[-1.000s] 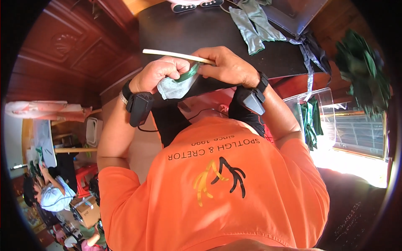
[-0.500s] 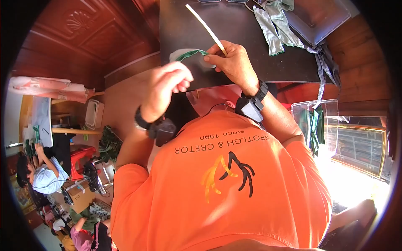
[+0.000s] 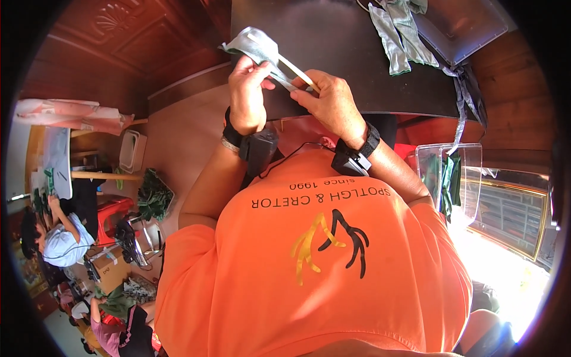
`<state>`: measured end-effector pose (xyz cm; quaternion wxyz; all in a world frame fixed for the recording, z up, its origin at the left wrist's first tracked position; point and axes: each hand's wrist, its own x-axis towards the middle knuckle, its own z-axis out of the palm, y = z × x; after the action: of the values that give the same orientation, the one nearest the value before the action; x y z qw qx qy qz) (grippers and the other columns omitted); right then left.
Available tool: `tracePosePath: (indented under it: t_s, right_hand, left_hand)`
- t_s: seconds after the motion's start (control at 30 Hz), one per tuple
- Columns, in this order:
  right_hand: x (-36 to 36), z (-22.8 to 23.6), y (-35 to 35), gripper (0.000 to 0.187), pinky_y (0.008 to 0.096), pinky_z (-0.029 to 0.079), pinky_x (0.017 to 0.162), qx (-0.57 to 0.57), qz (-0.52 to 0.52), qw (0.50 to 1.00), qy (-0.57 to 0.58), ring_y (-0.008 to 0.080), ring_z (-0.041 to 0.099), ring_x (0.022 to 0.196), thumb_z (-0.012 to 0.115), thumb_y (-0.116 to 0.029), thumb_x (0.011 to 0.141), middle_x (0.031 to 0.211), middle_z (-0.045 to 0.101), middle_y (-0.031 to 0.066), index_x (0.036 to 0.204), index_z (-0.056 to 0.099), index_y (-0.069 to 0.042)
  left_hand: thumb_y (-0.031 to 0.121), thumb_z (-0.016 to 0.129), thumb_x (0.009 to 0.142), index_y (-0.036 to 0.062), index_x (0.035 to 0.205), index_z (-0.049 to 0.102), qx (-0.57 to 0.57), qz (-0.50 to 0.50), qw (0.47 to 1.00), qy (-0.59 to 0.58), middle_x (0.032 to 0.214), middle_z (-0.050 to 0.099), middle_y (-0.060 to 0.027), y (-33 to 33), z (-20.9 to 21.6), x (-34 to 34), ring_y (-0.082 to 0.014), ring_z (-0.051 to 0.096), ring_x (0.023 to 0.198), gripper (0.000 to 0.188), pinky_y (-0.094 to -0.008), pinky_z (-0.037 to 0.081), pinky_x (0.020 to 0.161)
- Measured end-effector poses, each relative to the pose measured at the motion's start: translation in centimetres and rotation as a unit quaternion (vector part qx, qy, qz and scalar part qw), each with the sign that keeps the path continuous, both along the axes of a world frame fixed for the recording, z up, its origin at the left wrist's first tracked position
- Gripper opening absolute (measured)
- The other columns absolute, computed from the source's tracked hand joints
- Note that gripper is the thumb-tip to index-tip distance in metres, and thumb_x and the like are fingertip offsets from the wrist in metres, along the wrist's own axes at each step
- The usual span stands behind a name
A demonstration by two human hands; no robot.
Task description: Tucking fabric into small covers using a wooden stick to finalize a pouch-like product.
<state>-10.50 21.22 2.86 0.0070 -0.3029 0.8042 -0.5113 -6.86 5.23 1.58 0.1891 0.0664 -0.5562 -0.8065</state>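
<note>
Over the near edge of the dark table, my left hand (image 3: 247, 98) is closed on a shiny pale green strip of fabric (image 3: 252, 46). The fabric bunches above my fingers, and a narrow length runs down toward my right hand (image 3: 331, 102). That hand pinches a thin cream-coloured stick (image 3: 296, 69) together with the lower end of the strip. The stick slants up to the left, and its far end meets the bunched fabric. Whether it runs inside the fabric or behind it, I cannot tell.
More pale green fabric strips (image 3: 397, 35) lie on the dark table (image 3: 321, 35), beside a clear plastic tray (image 3: 461, 27). Grey ribbons hang off its right edge. A clear bin (image 3: 473, 178) with dark green fabric stands at right. Another person (image 3: 65, 241) works at far left.
My left hand has moved up and now grips the fabric, which is raised and bunched. The stick's far end, bare before, now meets the fabric. My right hand stays nearly in place.
</note>
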Motion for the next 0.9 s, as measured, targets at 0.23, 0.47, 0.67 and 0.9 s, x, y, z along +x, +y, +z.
tracePosePath:
  t_s: [0.23,0.47,0.67,0.9]
  right_hand:
    - [0.0,0.8,1.9,0.020,0.0274,0.042,0.052,0.011,0.125,0.974,-0.187,0.0103,0.051,0.054,0.071,-0.022,0.078,0.060,0.056,0.0034,0.080,0.066,-0.003]
    - [-0.4,1.5,0.1,0.021,0.0315,0.046,0.051,-0.023,0.007,1.000,-0.018,0.0208,0.057,0.048,0.070,-0.024,0.072,0.058,0.060,0.0095,0.074,0.065,-0.003]
    - [-0.9,0.5,0.5,0.016,0.0261,0.043,0.050,-0.034,0.009,0.996,-0.084,0.0120,0.056,0.053,0.063,-0.017,0.077,0.058,0.058,0.0045,0.077,0.065,-0.001]
    - [-0.7,0.8,0.9,0.016,0.0204,0.039,0.049,-0.039,0.036,0.982,-0.179,0.0049,0.050,0.055,0.062,-0.015,0.083,0.062,0.056,-0.0003,0.082,0.064,0.000]
  left_hand:
    - [0.008,0.051,0.084,0.0045,0.105,0.056,0.147,0.024,0.988,0.046,0.093,0.058,-0.0016,0.7,1.4,0.0,-0.0100,0.056,0.082,0.022,-0.0216,0.046,0.070]
    - [0.011,0.052,0.085,0.0031,0.087,0.054,0.044,-0.064,0.997,0.005,0.076,0.051,0.0014,2.9,1.2,0.5,-0.0045,0.045,0.069,0.009,-0.0204,0.038,0.061]
    - [0.009,0.050,0.086,0.0059,0.087,0.052,-0.092,-0.067,0.993,-0.040,0.074,0.046,0.0029,2.6,-0.1,1.1,-0.0047,0.041,0.067,0.004,-0.0199,0.034,0.060]
    - [0.012,0.049,0.086,0.0068,0.082,0.050,-0.176,-0.076,0.981,-0.030,0.071,0.044,0.0029,1.9,-0.6,1.3,-0.0059,0.040,0.065,0.007,-0.0214,0.034,0.059]
